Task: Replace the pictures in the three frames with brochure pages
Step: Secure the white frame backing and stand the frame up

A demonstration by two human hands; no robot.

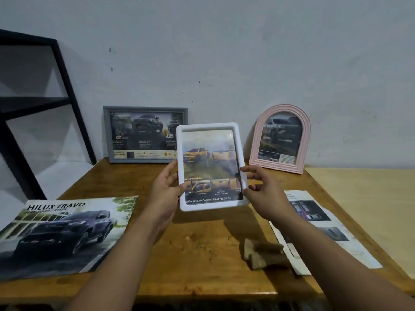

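Note:
I hold a white rectangular frame [211, 126] upright above the wooden table [202, 254]; it shows a brochure page with a yellow truck. My left hand [166, 191] grips its left edge and my right hand [262, 189] grips its right edge. A grey frame [107, 135] with a dark truck page leans on the wall at the back left. A pink arched frame [256, 151] with a car page leans at the back right. A truck brochure [65, 232] lies flat at the left. Loose brochure pages [323, 225] lie at the right, partly under my right forearm.
Two small brown cardboard pieces [265, 254] lie on the table near the front right. A black metal shelf [38, 102] stands at the left by the wall. A lighter wooden table [370, 205] adjoins on the right.

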